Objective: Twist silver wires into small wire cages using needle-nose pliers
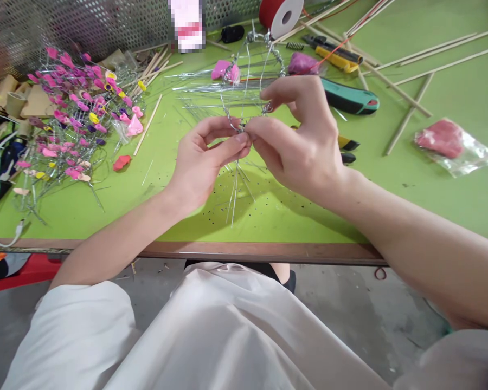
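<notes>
Both hands meet at the near end of the wire frame: my left hand (203, 157) pinches that end between thumb and fingers, while my right hand (305, 130) is partly curled, its thumb at the same joint and its forefinger arched up beside the frame's right strand. Whether the right digits close on wire I cannot tell.

The wire frame (248, 64) itself lies directly beyond my fingertips, its long axis pointing away from my body; how far it rises off the tabletop is unclear. I judge the governing relation to be this axis against the pinched joint, with the right hand nearer the frame's right side and reaching farther along it. Loose wire ends (234, 189) trail from the joint back toward me, stopping short of the table edge (248, 249), which bounds the near side.

Behind the frame lie straight silver wires (205, 90) and a pink lump (225, 71); past its far end sits a red spool (273, 16). To its right, a teal cutter (352, 97) limits sideways travel; well to its left spreads a flowered wire cluster (77, 114). More room, I judge, lies nearer me than the frame, over the speckled green tabletop (309, 225).
</notes>
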A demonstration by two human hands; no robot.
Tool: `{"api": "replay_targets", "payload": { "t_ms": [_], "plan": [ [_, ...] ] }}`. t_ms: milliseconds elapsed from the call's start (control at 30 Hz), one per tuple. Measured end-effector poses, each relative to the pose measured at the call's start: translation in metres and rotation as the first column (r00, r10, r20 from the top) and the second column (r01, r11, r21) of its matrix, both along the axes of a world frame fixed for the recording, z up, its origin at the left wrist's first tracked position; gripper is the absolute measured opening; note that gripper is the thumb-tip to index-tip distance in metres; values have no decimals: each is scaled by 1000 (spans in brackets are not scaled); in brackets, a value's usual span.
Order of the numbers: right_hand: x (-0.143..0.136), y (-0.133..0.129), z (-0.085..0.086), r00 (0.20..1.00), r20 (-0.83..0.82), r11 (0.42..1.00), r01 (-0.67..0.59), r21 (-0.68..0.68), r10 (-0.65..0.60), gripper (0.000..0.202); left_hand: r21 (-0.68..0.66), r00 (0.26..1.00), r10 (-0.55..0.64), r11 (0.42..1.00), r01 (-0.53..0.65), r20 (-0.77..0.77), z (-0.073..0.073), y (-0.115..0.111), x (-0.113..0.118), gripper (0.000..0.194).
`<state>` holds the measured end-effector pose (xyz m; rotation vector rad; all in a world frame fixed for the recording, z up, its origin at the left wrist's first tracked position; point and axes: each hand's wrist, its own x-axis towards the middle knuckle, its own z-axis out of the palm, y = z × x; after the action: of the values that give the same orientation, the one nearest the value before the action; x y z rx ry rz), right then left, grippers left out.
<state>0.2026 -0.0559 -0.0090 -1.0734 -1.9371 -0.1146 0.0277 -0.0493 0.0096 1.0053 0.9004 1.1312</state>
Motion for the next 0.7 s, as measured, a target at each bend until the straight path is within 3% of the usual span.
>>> {"api": "replay_targets", "payload": {
  "t_ms": [267,467,533,600,700],
  "plan": [
    [14,8,8,999,-36,995,-13,-102,9,21,-44,996,-80,996,81,27,-3,2,-1,27],
    [36,22,14,1000,12,999,-1,45,0,38,-54,982,-187,981,187,12,3,5,-8,28],
    [40,29,14,991,-129,1000,-30,-2,30,47,-20,987,-155,988,154,-32,6,6,-10,28],
    [43,35,16,926,-372,972,-146,-187,67,49,37,993,-75,996,79,-93,6,7,-9,27],
    [40,39,21,786,-618,837,-349,-422,16,37,161,989,45,987,-23,-140,4,10,-8,25]
  ]
}}
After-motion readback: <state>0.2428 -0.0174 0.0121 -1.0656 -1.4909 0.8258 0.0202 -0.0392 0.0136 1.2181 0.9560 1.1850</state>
